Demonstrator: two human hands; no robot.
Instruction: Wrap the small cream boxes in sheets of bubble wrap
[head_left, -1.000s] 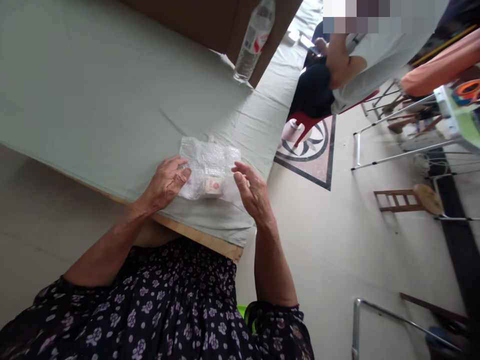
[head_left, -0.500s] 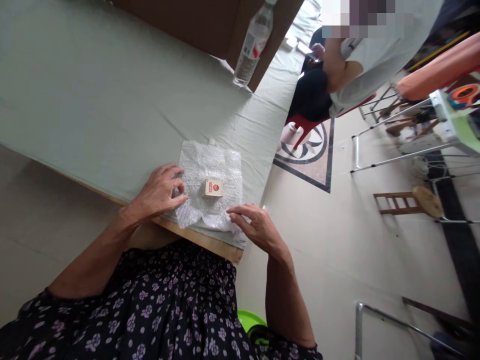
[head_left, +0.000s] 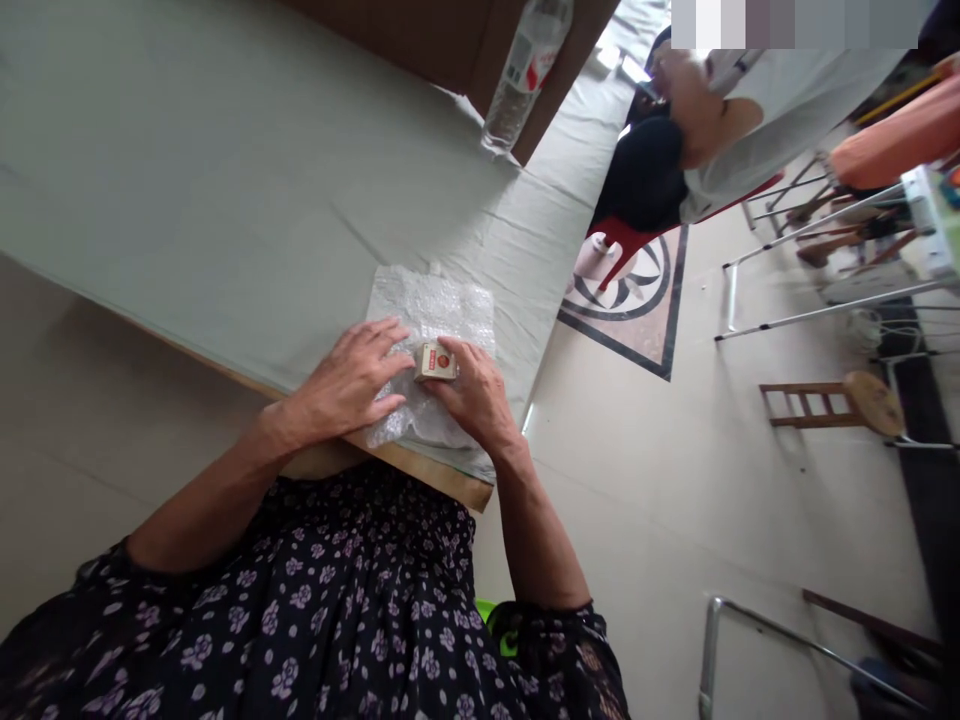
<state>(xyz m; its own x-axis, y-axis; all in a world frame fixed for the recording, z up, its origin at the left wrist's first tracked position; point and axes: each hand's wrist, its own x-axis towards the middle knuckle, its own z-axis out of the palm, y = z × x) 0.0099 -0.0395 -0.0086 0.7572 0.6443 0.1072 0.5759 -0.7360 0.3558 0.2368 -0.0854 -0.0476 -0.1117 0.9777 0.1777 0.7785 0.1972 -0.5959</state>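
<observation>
A small cream box [head_left: 436, 362] with a red label and a round red picture rests on a sheet of bubble wrap [head_left: 450, 298] near the table's corner. My right hand [head_left: 478, 390] has its thumb and fingers around the box's right end. My left hand [head_left: 360, 375] is open over the left part of the wrap, fingers spread, with its index fingertip close to the box's left side. Whether that fingertip touches the box I cannot tell. Both hands cover parts of the wrap's near half.
Beyond the wrap, a clear plastic bottle [head_left: 525, 80] stands by a brown box [head_left: 420, 50] on the cloth-covered table [head_left: 187, 200]. At the upper right a seated person [head_left: 720, 130] is beside the table. A wooden stool [head_left: 870, 402] and metal frames are on the floor to the right.
My right hand has moved up and left from the wrap's near right edge and taken hold of the box. My left hand has moved right, closer to the box. The view has shifted slightly.
</observation>
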